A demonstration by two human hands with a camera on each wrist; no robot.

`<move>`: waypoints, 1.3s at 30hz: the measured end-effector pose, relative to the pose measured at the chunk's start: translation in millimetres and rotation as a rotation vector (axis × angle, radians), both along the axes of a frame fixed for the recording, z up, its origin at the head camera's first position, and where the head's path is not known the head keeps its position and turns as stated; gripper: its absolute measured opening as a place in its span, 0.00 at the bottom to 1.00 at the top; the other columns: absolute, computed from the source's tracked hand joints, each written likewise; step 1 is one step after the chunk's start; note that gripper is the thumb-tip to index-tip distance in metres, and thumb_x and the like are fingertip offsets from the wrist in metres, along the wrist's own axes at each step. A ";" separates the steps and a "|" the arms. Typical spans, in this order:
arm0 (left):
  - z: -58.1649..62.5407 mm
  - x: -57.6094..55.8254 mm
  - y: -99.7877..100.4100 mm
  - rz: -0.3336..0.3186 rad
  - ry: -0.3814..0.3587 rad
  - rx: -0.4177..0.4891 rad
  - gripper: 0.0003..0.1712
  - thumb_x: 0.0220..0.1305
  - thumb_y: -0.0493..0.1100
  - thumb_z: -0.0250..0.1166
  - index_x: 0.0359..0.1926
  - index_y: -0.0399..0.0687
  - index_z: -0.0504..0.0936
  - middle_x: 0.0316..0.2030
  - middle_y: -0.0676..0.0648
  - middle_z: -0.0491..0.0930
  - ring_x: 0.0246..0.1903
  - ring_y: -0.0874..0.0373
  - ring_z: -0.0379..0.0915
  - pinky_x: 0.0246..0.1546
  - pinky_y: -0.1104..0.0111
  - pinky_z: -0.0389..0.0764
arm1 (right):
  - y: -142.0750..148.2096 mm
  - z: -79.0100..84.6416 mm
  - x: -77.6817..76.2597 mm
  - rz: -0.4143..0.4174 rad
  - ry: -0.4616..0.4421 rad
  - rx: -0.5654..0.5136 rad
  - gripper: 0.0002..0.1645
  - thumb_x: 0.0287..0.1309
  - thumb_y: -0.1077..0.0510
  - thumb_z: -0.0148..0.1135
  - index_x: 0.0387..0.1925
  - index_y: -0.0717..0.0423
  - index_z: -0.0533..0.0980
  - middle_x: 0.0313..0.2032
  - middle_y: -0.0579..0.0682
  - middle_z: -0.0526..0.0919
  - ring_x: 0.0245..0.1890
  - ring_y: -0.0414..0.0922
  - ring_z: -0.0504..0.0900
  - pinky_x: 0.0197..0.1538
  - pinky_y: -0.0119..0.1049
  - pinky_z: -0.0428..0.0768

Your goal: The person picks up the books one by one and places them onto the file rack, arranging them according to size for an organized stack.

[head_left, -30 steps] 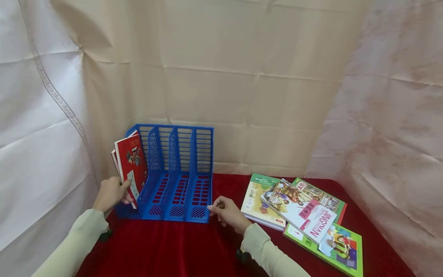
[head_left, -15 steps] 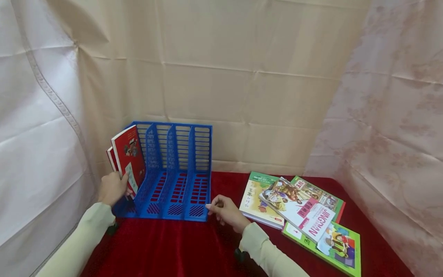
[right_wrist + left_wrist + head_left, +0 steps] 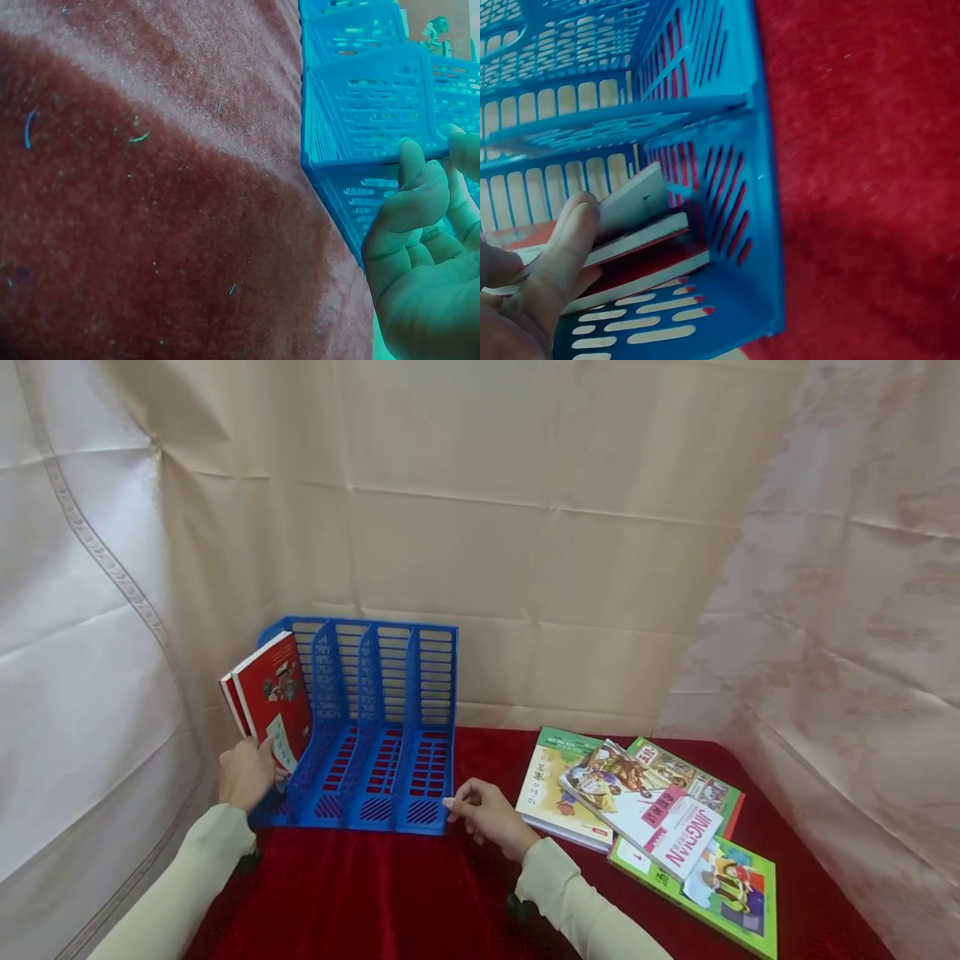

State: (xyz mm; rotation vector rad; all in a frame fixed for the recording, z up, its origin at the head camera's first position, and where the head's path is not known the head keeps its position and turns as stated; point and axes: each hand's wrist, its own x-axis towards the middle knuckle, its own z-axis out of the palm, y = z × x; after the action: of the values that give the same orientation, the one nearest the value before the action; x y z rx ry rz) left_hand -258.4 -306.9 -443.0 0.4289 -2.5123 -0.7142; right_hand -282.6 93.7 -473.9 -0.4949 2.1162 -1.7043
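A blue file rack (image 3: 375,777) with upright dividers stands at the left of the table. My left hand (image 3: 247,772) grips a red book (image 3: 288,693) by its near lower edge, in the rack's leftmost slot. The left wrist view shows my thumb and fingers round the book edges (image 3: 641,199), with another red-and-white book beside them. My right hand (image 3: 491,817) pinches the rack's front right edge between thumb and forefinger. In the right wrist view, fingertips (image 3: 411,154) touch the rack's blue side wall (image 3: 375,105).
Several picture books lie overlapping at the right: a cream-and-green one (image 3: 558,785), a white one (image 3: 652,810) on top, and a green one (image 3: 738,893) nearest me. A red velvet cloth (image 3: 337,893) covers the table. Pale curtains (image 3: 570,568) hang behind and at both sides.
The red book has moved back into the leftmost slot and now lines up with the book beside it. My left hand has shifted slightly right and away. My right hand stays on the rack edge.
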 end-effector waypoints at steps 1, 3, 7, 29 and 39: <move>-2.3 1.8 0.6 0.003 0.012 0.007 0.26 0.80 0.42 0.50 0.39 0.16 0.77 0.34 0.19 0.79 0.34 0.23 0.79 0.29 0.43 0.78 | -0.7 -0.5 0.7 0.004 0.003 -0.003 0.14 0.71 0.49 0.64 0.40 0.57 0.75 0.37 0.57 0.87 0.22 0.41 0.72 0.21 0.33 0.71; -6.5 4.9 1.1 0.005 0.039 0.018 0.26 0.80 0.42 0.50 0.39 0.17 0.77 0.34 0.19 0.79 0.34 0.23 0.79 0.30 0.41 0.78 | -2.0 -1.0 1.9 0.008 0.000 -0.001 0.15 0.71 0.49 0.64 0.40 0.56 0.75 0.37 0.56 0.87 0.22 0.41 0.72 0.21 0.33 0.71; -12.9 9.1 1.5 0.030 0.061 0.062 0.27 0.81 0.45 0.49 0.43 0.18 0.78 0.37 0.19 0.80 0.36 0.24 0.80 0.36 0.39 0.78 | -3.4 -3.5 3.3 0.004 -0.011 -0.002 0.15 0.70 0.48 0.65 0.40 0.56 0.75 0.36 0.56 0.87 0.22 0.41 0.72 0.21 0.32 0.72; 8.8 7.6 0.9 -0.077 -0.050 0.053 0.26 0.76 0.44 0.52 0.17 0.43 0.73 0.15 0.46 0.78 0.14 0.55 0.73 0.15 0.64 0.72 | -9.5 3.6 -0.1 0.014 0.046 0.041 0.14 0.70 0.48 0.66 0.39 0.54 0.75 0.37 0.57 0.87 0.26 0.43 0.74 0.24 0.33 0.74; 18.9 -0.5 32.9 -0.181 0.105 -0.018 0.20 0.77 0.50 0.56 0.41 0.37 0.85 0.27 0.44 0.84 0.24 0.51 0.76 0.27 0.60 0.74 | -1.0 8.3 -9.3 -0.060 0.177 0.124 0.33 0.72 0.34 0.55 0.43 0.62 0.79 0.37 0.53 0.87 0.31 0.48 0.80 0.32 0.38 0.80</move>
State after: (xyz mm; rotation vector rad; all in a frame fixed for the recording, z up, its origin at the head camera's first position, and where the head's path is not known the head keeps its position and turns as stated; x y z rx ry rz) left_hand -258.9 -274.0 -424.0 0.1544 -2.4774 -0.7609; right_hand -291.9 92.7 -465.6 -0.5691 2.3668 -1.6009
